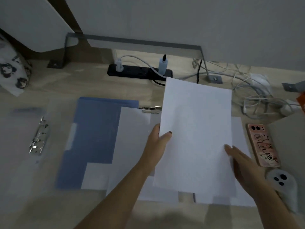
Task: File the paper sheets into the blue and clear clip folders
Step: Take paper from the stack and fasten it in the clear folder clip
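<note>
Wooden desk (pixel 82 85), grey wall (pixel 198 22) behind — blue folder (pixel 95 138), paper sheet (pixel 196 129), power strip (pixel 138 72), cables (pixel 257 98).

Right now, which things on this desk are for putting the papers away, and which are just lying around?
For the job:
- sheet, held by the left hand and right hand
- blue folder
- clear folder with its metal clip
- loose sheets

Just lying about:
- pink phone
- power strip
- cables
- patterned pouch
</note>
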{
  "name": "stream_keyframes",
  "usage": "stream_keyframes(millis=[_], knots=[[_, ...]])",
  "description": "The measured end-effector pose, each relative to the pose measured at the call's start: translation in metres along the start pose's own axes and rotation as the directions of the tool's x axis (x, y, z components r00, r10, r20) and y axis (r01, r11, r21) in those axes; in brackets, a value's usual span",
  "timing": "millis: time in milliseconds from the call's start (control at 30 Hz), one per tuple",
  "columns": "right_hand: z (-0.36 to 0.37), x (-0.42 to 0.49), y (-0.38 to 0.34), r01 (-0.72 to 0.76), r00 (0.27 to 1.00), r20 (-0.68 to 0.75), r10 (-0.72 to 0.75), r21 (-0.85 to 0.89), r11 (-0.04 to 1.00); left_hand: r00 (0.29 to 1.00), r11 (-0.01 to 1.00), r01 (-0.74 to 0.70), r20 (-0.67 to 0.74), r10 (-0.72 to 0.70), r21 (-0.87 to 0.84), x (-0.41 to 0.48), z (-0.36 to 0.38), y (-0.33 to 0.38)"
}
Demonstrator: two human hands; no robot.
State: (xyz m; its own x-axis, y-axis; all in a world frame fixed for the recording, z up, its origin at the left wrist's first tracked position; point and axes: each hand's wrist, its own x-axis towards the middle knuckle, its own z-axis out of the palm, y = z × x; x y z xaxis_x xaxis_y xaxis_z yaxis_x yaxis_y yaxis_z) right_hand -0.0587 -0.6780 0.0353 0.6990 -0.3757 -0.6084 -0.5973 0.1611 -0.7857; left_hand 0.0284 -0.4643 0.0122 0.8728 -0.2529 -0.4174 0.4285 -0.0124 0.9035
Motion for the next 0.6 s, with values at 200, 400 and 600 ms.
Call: stream_keyframes(millis=[200, 400, 600], knots=[[0.108, -0.003, 0.005, -0.005, 0.947, 0.322, -0.011, 0.047, 0.999, 0.958, 0.999, -0.016, -0.284, 0.029, 0.048, -0.017, -0.111, 0.012], [0.212, -0.019, 0.022, -0.042, 0.898, 0.439, 0.008, 0.067, 0.997, 0.897, 0.989, 0.058, -0.443, 0.009, 0.136, -0.033, -0.216, -0.001], [0.275, -0.03, 0.052, -0.071, 0.909, 0.413, 0.053, 0.029, 0.997, 0.729, 0.984, 0.035, -0.677, 0.095, 0.176, -0.055, -0.306, -0.02]])
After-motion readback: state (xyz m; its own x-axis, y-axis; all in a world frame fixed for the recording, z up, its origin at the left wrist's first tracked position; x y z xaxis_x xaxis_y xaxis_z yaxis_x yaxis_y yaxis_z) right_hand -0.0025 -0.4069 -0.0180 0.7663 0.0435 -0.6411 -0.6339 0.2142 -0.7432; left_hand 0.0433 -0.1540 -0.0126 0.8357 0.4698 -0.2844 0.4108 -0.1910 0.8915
